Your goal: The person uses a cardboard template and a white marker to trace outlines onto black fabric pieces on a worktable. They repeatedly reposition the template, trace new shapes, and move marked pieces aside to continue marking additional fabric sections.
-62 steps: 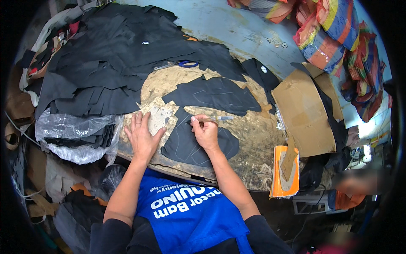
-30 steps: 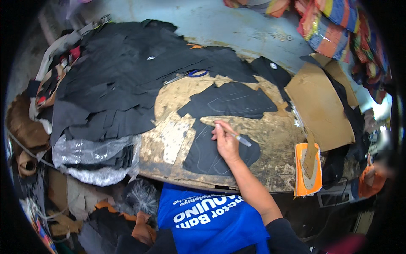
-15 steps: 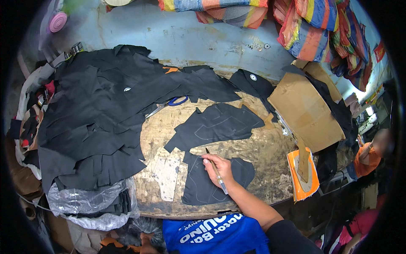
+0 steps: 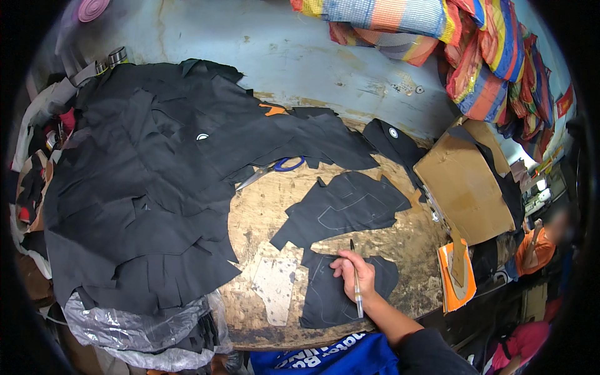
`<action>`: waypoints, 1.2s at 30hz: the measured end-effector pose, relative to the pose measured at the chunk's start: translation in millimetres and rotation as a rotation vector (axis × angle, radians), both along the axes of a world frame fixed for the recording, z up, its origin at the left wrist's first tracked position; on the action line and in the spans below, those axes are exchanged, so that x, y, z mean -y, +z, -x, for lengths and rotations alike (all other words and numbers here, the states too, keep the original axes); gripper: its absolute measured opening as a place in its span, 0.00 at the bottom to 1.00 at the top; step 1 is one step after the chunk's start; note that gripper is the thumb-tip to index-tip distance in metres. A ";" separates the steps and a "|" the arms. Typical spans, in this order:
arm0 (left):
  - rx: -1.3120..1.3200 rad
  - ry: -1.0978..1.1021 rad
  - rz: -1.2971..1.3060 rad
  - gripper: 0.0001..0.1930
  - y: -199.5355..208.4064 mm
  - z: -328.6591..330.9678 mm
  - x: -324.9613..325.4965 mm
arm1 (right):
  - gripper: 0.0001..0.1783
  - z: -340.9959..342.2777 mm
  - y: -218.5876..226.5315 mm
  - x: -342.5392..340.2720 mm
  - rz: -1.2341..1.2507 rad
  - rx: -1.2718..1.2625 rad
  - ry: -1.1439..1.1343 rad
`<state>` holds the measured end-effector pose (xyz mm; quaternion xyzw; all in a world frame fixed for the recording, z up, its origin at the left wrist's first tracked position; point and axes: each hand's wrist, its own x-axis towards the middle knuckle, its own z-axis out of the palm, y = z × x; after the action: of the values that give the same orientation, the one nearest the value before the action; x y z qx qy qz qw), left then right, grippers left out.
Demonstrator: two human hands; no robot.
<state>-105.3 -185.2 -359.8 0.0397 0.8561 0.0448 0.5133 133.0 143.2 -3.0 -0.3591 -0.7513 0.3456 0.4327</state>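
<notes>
My right hand (image 4: 356,275) is closed round a slim pen (image 4: 357,284), held nearly upright in the picture with its dark end pointing away from me. It is over a black fabric piece (image 4: 325,306) that carries faint pale outlines. Just beyond lies a second black piece (image 4: 344,206), also marked with a drawn shape. To the left of the hand, a pale speckled template (image 4: 275,290) rests flat on the worn wooden table (image 4: 250,244). My left hand is out of sight.
Layered black fabric (image 4: 162,169) covers the table's left side, with scissors (image 4: 272,172) with blue handles at its edge. Clear plastic wrap (image 4: 137,325) bulges at the near left. A cardboard box (image 4: 465,181) and an orange pad (image 4: 450,281) stand at the right. Beyond is another person (image 4: 537,250).
The whole view has shifted, so the table sits lower and further right in the picture. The pen has turned more upright in my right hand, which stays over the nearer black piece.
</notes>
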 end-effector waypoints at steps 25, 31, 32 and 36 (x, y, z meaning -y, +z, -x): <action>0.003 0.005 -0.018 0.39 24.7 8.5 -19.5 | 0.09 -2.3 3.9 -4.1 0.149 0.024 0.028; 0.115 -0.041 -0.054 0.38 35.9 11.5 22.1 | 0.16 -25.8 14.5 -22.9 0.175 -0.634 -0.197; 0.156 -0.041 -0.063 0.38 41.0 11.6 26.1 | 0.17 -39.7 20.0 -29.3 0.169 -0.659 -0.299; 0.321 -0.134 0.004 0.35 90.9 8.0 11.4 | 0.15 -108.8 36.0 -46.1 0.253 -0.435 -0.524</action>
<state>-113.3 -196.6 -268.9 0.0881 0.7587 0.0143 0.6453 241.7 189.3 33.0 -0.5083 -0.4755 0.3813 0.6084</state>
